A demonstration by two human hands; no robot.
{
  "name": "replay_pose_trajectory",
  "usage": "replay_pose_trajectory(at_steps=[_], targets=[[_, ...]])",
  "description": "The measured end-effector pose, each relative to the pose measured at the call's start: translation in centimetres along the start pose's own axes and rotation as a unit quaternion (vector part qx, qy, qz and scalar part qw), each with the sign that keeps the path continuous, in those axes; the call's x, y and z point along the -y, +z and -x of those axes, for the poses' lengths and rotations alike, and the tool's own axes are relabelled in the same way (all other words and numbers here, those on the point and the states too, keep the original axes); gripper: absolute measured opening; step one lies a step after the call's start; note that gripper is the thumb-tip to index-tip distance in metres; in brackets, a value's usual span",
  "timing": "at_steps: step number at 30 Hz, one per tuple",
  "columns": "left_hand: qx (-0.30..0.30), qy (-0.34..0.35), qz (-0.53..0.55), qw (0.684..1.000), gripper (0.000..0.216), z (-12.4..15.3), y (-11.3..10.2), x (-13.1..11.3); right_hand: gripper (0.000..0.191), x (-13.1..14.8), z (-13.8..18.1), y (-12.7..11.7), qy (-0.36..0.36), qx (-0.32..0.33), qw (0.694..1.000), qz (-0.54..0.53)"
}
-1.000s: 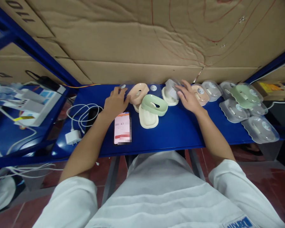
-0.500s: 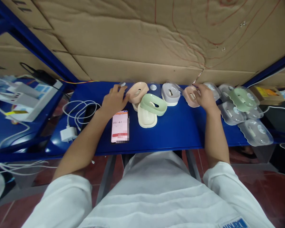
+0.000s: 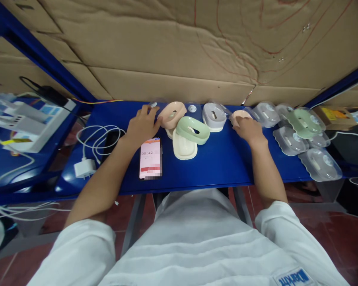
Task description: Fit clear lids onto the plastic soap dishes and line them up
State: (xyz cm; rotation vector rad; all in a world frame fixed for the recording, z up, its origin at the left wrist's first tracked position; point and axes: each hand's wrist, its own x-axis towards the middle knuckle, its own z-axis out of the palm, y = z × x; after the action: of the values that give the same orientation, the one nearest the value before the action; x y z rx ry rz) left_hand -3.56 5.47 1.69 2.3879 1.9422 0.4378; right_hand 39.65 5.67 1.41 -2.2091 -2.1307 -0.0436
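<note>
My right hand has its fingers curled over the near side of a small peach soap dish and hides much of it. My left hand lies with fingers stretched over a clear plastic lid, its thumb close to a larger peach soap dish tray. A green slotted tray rests tilted across a cream base in the middle. Between my hands, at the back, stands a lilac soap dish on a white base.
Several soap dishes with clear lids crowd the right of the blue table. A phone showing a timer lies near my left forearm. White cable and a charger are at the left. Cardboard walls the back.
My right hand has shifted left and toward me, from the right side of the small peach soap dish to over its near side. My left hand stays in place.
</note>
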Motion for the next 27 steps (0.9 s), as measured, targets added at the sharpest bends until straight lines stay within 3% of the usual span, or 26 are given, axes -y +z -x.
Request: replay_pose_trajectory(at_steps=[3, 9, 13, 17, 23, 27], targets=[[0.009, -0.005, -0.012, 1.000, 0.059, 0.0, -0.2, -0.3, 0.064, 0.1, -0.4, -0.1, 0.006, -0.019, 1.000, -0.009], [0.033, -0.011, -0.055, 0.998, 0.061, 0.3, -1.2, -1.1, 0.063, -2.1, -1.1, -1.8, 0.001, -0.125, 0.982, -0.139], [0.034, -0.011, -0.067, 0.997, 0.060, 0.3, -1.2, -1.1, 0.059, -5.7, -1.2, -2.3, 0.091, -0.169, 0.976, -0.102], [0.030, -0.006, -0.073, 0.997, 0.059, 0.3, -1.0, -1.0, 0.055, -8.1, -1.7, -0.6, 0.151, -0.149, 0.976, -0.057], [0.031, -0.008, -0.070, 0.997, 0.059, 0.3, -1.1, -1.0, 0.067, -9.0, -2.7, 1.5, 0.176, -0.131, 0.975, -0.044], [0.027, -0.005, -0.064, 0.998, 0.061, 0.3, -1.0, -0.9, 0.063, -9.7, -2.9, 1.7, 0.179, -0.133, 0.973, -0.053]])
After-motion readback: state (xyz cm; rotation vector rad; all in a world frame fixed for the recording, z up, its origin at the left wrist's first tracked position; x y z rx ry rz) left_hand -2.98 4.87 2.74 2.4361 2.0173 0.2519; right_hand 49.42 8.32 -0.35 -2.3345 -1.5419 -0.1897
